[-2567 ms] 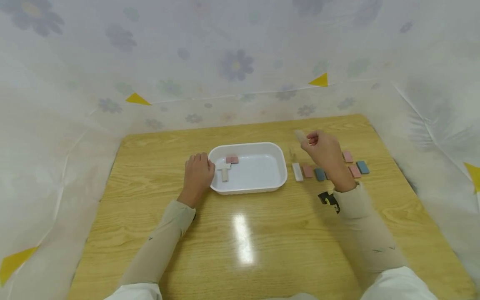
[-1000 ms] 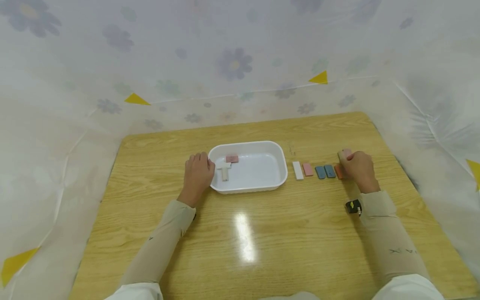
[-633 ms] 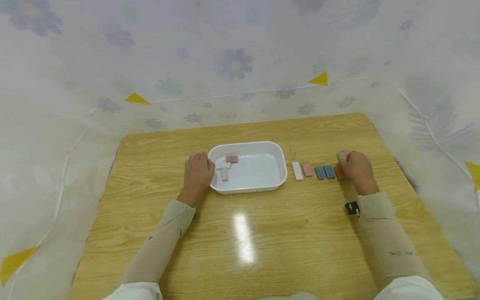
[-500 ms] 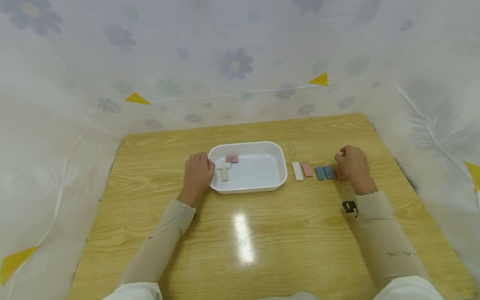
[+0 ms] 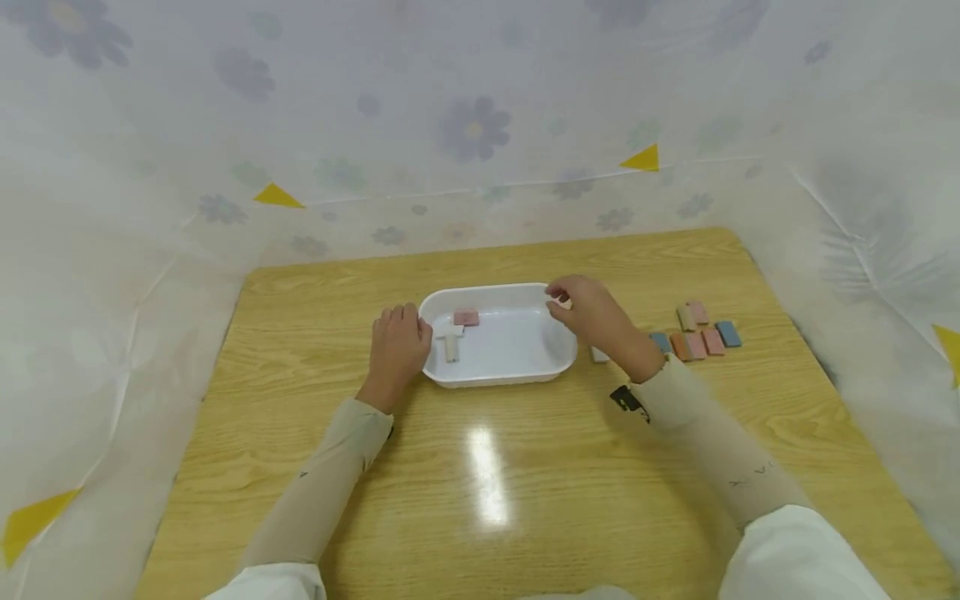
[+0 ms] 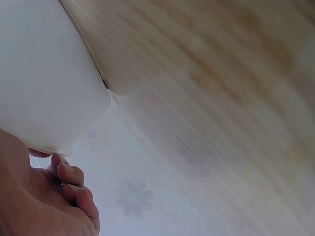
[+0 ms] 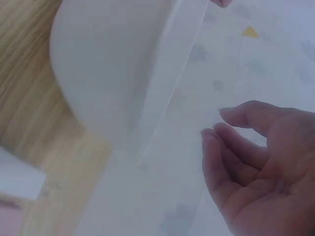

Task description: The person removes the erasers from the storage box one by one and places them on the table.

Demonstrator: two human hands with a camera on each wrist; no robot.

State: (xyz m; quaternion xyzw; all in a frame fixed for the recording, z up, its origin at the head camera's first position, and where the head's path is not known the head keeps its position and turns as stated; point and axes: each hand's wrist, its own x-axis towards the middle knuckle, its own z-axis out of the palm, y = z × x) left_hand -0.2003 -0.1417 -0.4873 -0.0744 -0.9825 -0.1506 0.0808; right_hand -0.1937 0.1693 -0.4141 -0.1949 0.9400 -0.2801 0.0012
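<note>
A white tray (image 5: 502, 379) with a raised rim stands mid-table in the head view. My left hand (image 5: 399, 346) holds its left rim; in the left wrist view the fingers (image 6: 74, 179) curl at the tray's edge. Inside, toward the left, lie a pink block (image 5: 467, 317), a white block (image 5: 450, 331) and a beige block (image 5: 451, 349). Over the tray's right rim hovers my right hand (image 5: 592, 312), holding nothing. The right wrist view shows a gap between its thumb (image 7: 251, 114) and fingers.
Right of the tray, several small flat blocks lie on the wooden table (image 5: 465, 467): a beige block (image 5: 686, 317), an orange one (image 5: 679, 346), a blue one (image 5: 728, 333) and pink ones. A white block (image 5: 599, 355) is partly hidden by my right arm. A flowered sheet (image 5: 360, 125) surrounds the table.
My right hand carried a beige block rightward, set it beside a pink one and let go. It then moved left, over the tray's right rim. My left hand stayed in place.
</note>
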